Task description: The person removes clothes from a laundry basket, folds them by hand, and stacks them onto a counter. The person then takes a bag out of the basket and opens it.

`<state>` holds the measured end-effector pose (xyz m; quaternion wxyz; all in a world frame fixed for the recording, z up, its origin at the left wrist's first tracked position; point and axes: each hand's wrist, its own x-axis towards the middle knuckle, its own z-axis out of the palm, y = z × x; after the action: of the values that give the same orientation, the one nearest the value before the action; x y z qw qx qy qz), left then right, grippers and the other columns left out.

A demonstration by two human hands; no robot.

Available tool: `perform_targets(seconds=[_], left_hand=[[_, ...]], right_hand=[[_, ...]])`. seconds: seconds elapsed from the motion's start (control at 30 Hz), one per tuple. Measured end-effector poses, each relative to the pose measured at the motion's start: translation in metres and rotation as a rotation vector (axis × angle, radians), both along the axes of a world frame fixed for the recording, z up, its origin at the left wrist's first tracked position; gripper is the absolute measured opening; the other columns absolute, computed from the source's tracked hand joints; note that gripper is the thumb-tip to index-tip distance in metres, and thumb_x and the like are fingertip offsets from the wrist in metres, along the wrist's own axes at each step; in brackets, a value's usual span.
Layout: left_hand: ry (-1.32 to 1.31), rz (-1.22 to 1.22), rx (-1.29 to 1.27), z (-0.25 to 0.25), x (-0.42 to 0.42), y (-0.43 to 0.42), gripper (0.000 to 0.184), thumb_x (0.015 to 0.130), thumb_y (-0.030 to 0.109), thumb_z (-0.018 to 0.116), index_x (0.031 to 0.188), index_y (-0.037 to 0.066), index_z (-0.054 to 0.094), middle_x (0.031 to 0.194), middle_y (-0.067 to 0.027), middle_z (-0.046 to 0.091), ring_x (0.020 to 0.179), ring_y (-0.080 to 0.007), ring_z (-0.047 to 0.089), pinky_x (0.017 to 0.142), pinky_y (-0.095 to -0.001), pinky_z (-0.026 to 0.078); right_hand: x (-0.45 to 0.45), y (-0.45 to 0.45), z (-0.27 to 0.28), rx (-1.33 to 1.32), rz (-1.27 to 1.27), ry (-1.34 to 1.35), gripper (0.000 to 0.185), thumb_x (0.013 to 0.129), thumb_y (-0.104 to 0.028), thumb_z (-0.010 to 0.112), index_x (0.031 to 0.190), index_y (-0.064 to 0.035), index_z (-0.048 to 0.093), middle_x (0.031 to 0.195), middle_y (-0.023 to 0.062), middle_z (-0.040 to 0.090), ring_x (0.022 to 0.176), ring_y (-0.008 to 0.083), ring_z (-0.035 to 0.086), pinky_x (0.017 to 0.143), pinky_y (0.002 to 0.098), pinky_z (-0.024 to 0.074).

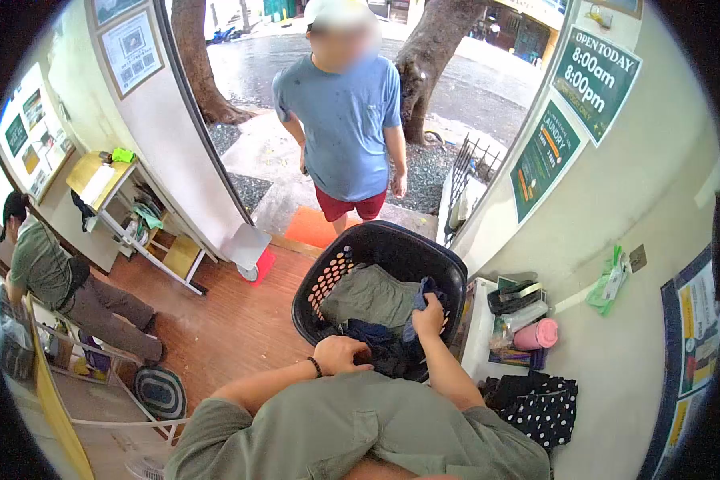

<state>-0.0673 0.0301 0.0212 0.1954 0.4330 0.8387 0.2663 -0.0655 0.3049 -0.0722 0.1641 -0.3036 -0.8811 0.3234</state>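
Note:
A black plastic laundry basket (300,308) with a perforated wall sits close against my torso. Inside it are a grey-green garment (370,298) on the far side and dark clothes (388,352) nearer me. My right hand (429,318) is closed around a bunched blue garment (424,294) at the basket's right side. At the near left rim, my left hand (342,354) curls over the edge beside the dark clothes, its fingertips partly hidden.
A person in a blue shirt (340,120) stands at the doorway facing me. Another person (52,272) bends at the left. A white shelf unit (480,336) with a pink tumbler (536,334) stands right; a stool (248,246) is left of the doorway.

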Motion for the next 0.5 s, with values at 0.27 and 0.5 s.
perform_targets(seconds=[0.27,0.5], left_hand=[[-0.478,0.347,0.502,-0.012,-0.01,-0.01,0.066,0.073,0.023,0.083,0.129,0.006,0.052,0.12,-0.0084,0.058,0.102,-0.02,0.058,0.088,-0.0333,0.049],[0.164,0.526,0.876,-0.009,-0.021,-0.036,0.119,0.05,0.027,0.097,0.145,0.002,0.029,0.143,-0.0172,0.038,0.133,-0.0338,0.039,0.112,-0.0442,0.031]], right_hand=[[0.02,-0.053,0.177,0.404,0.524,0.544,0.043,0.065,-0.005,0.069,0.108,-0.0113,0.066,0.103,0.011,0.062,0.097,0.032,0.059,0.089,0.045,0.0429],[0.063,-0.092,0.219,0.392,1.208,0.495,0.053,0.071,-0.006,0.068,0.123,-0.0154,0.062,0.111,0.0078,0.06,0.097,0.0284,0.06,0.089,0.0413,0.0456]])
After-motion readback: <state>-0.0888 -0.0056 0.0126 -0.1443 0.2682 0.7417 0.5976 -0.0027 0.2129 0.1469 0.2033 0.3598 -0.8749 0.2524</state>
